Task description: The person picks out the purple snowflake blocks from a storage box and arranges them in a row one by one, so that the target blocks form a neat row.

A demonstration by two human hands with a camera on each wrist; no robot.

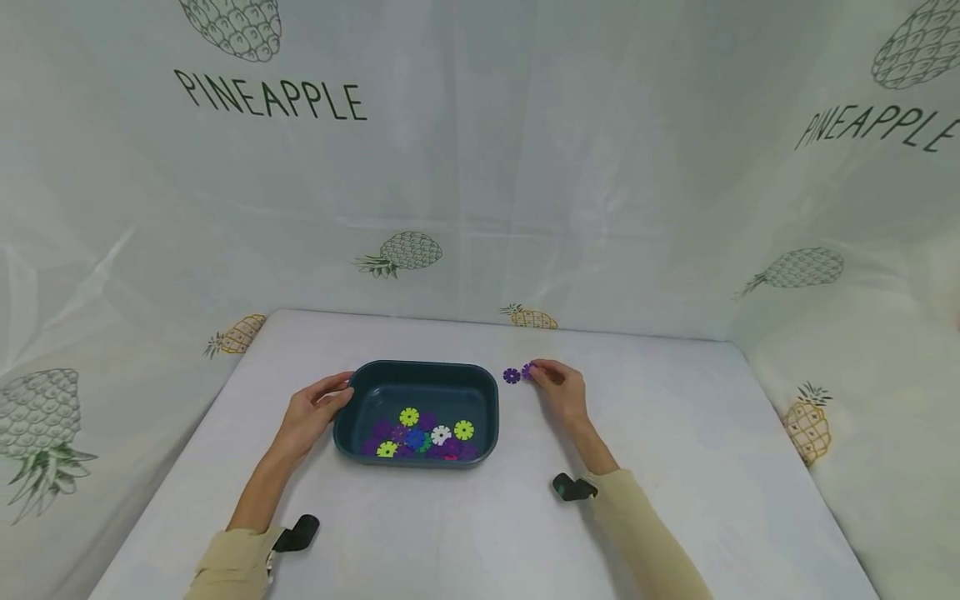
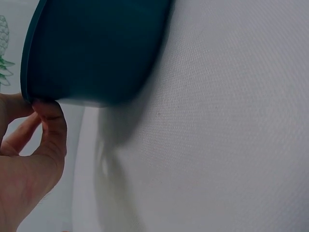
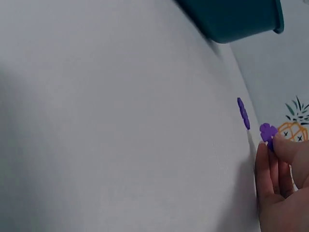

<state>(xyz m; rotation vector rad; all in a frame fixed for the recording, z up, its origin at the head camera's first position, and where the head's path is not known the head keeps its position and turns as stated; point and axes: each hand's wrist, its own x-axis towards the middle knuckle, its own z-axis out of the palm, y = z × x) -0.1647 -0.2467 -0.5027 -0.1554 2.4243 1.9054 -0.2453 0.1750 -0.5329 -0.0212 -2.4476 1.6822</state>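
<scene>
The right hand (image 1: 564, 396) is pinching a small purple flower piece (image 3: 267, 130) between its thumb and fingers. It is holding just the edge, so most of the petals are showing. That piece is sitting to the right of the tub (image 1: 420, 390), near the far side of the white bench (image 1: 675, 433). A second purple flower (image 1: 512, 376) is lying flat on the bench, just to its left and not touching it. The left hand (image 1: 311, 410) is gripping the left end of the tub, with thumb and fingers together on the rim. Inside, yellow, white, blue, green and lots of purple flowers are lying in a jumble at the near side.

For doing this well, the right thumb should be squeezing softly but surely, because a thin, slick piece is likely to be slipping if the pinch is loose. The fingers should be staying off the other purple flower so they are not bumping it away. The left hand should be keeping the tub flat and still, not tugging its rim upward, so the flowers are not sliding about.
</scene>
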